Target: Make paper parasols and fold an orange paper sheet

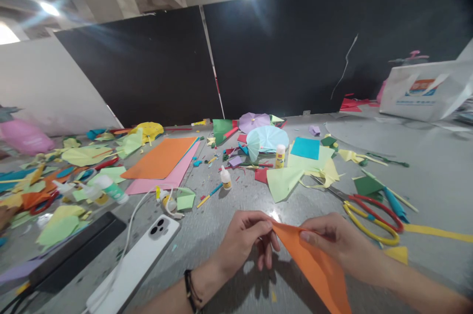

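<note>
A folded orange paper point(314, 267) is held low over the grey table point(436, 176), its pointed end up near my fingers. My left hand point(246, 240) pinches the upper tip of the paper between thumb and fingers. Just to its right, my right hand point(332, 240) is closed on the top edge of the same sheet, thumb on top. A black band sits on my left wrist. Both hands are close to the table's front edge.
Red and yellow scissors point(373, 215) lie right of my hands. A white phone point(136, 262) with a cable and a black slab point(74, 255) lie at left. Glue bottles point(225, 178), paper umbrellas point(264, 139), coloured sheets point(160, 158) and scraps cover the middle. A white bag point(424, 89) stands far right.
</note>
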Available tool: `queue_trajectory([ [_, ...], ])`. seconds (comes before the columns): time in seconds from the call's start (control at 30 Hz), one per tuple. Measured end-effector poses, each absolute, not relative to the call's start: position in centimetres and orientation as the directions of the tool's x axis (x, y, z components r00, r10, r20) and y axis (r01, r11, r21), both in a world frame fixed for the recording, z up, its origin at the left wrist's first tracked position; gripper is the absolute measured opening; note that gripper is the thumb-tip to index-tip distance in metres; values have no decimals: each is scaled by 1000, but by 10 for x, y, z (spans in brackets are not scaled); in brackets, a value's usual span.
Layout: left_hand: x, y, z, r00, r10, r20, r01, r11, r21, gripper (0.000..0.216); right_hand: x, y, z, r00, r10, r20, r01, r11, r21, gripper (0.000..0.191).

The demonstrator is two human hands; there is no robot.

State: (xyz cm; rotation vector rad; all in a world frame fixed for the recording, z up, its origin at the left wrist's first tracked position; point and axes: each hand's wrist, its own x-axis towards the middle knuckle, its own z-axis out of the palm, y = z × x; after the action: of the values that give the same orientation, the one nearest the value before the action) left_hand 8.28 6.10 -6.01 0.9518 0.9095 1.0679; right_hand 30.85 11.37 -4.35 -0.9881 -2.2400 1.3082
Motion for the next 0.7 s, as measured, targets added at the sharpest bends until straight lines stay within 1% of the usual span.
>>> queue_trajectory([
  [0.17,84,60,-59,228,965,-133,-286,197,938,33,308,113,-42,-687,727,-26,390,338,-856,53],
  [0.27,85,59,-59,194,973,-124,-278,176,944,35,306,111,-40,-673,739,-23,360,300,-883,46],
  [0.33,85,58,-59,162,981,-111,-269,152,951,38,304,109,-38,-627,779,-10,319,245,-915,40],
  [0.47,84,59,-57,116,990,-85,-267,113,957,40,303,109,-39,-483,875,39,309,212,-927,39],
  [0.7,86,60,-57,90,992,-89,-275,110,955,39,302,109,-36,-448,891,77,237,202,-950,40],
])
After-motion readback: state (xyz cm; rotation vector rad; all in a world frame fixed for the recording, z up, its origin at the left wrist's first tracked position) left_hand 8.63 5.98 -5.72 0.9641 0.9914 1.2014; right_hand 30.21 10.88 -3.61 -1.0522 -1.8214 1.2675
